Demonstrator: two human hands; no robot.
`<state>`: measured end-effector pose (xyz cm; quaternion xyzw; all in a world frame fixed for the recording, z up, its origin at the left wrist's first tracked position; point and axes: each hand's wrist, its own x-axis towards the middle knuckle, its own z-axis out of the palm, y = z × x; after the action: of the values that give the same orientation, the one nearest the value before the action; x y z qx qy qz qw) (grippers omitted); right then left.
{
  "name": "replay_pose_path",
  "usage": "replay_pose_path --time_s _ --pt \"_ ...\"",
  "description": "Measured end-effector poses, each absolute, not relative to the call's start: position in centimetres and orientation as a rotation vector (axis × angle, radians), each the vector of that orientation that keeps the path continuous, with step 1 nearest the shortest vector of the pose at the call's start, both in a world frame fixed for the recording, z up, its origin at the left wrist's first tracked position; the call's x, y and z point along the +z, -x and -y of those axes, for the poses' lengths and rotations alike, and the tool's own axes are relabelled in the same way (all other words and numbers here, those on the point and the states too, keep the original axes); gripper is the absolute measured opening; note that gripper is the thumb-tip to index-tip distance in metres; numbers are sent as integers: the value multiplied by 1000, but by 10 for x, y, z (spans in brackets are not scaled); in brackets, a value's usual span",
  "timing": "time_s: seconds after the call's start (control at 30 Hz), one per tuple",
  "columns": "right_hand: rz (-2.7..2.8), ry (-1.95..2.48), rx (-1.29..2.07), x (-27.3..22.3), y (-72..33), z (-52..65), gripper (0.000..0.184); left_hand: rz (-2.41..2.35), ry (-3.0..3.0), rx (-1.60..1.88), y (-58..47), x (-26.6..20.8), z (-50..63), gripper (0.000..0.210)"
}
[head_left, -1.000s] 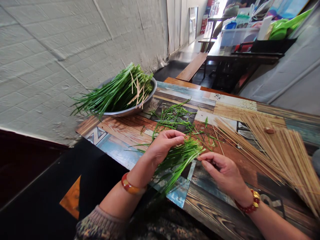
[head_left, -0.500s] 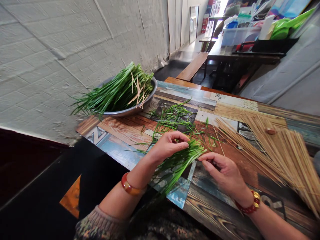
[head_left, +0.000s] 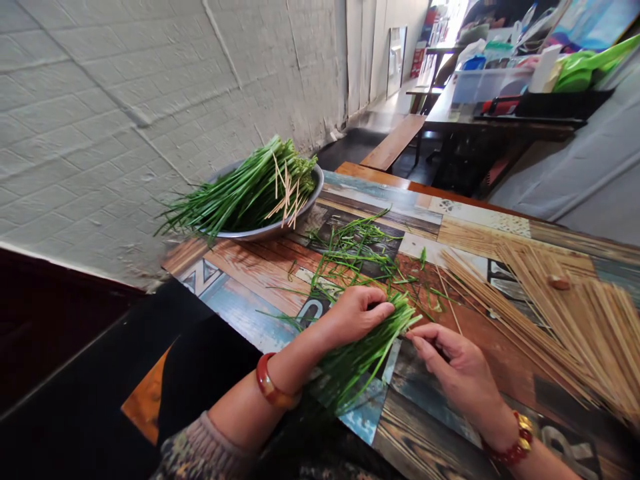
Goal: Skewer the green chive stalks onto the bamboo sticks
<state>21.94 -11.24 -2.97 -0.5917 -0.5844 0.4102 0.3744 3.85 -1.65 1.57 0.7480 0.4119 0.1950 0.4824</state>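
My left hand (head_left: 357, 313) is closed in a pinch over a bunch of green chives (head_left: 367, 357), near their pale cut ends. The leaves fan down toward the table's front edge. At those cut ends, the thumb and forefinger of my right hand (head_left: 450, 363) pinch what looks like the tip of a thin bamboo skewer, most of it hidden by the hand. Loose chive pieces (head_left: 357, 247) lie scattered just beyond my left hand. Many bamboo skewers (head_left: 545, 313) are spread on the table to the right, with a small brown object (head_left: 559, 283) on top.
A metal bowl (head_left: 250, 235) heaped with chives stands at the table's far left, by the white wall (head_left: 125, 133); several skewer ends stick out of the heap. Behind the patchwork table (head_left: 260, 267) are a bench (head_left: 395, 143) and another table with a plastic bin (head_left: 485, 87).
The whole view has shifted slightly, so things appear a little lower and further right. Both hands keep the same hold at the chives' cut ends.
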Motion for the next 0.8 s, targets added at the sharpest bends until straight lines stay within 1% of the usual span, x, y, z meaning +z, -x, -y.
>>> replay_pose_path --time_s 0.07,0.17,0.4,0.5,0.63,0.8 --pt "1503 1516 1080 -31 -219 111 26 -948 -1841 425 -34 16 13 36" --pt "1551 1492 1101 -31 -220 109 24 -861 -1821 375 -21 18 3 25" --pt "1679 1482 1027 -31 -221 107 21 -1225 -1729 709 22 13 -48 24" --pt "1682 1467 1027 -34 -221 107 21 -1346 -1847 748 27 9 -69 20" --pt "1686 1450 1037 -36 -222 106 20 -1373 -2142 677 17 1 -85 17" --pt "1701 1453 1008 -33 -221 104 20 -1391 -2536 427 0 -8 -94 11"
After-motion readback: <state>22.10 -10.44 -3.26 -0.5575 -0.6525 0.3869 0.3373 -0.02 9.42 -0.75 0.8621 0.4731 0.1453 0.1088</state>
